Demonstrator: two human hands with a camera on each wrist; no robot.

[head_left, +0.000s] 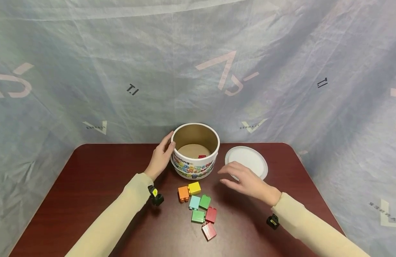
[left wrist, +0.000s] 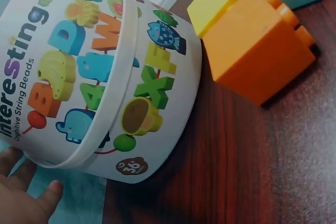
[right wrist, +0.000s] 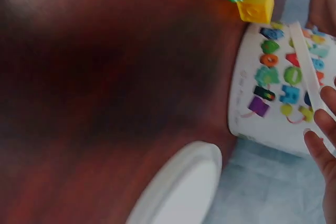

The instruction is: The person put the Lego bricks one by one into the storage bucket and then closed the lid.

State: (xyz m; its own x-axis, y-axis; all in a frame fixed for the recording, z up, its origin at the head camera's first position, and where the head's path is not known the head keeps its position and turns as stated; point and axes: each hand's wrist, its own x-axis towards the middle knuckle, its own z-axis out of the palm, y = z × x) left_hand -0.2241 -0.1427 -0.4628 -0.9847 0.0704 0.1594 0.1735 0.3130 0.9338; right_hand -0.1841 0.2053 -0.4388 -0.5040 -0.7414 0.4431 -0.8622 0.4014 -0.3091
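A white round bucket, printed with colourful letters and animals, stands upright and uncovered at the back of the table. Inside, near its front wall, lies a small red block. My left hand rests against the bucket's left side at the rim, its fingers loosely spread. To the bucket's right my right hand hovers with extended fingers and nothing in them, its fingertips in front of the white lid. Orange and yellow toy building blocks lie in front of the bucket.
Nearer the front edge are a light blue block, two green blocks, a red block and a block with a pale glare on top. A grey fabric curtain hangs behind the dark reddish table.
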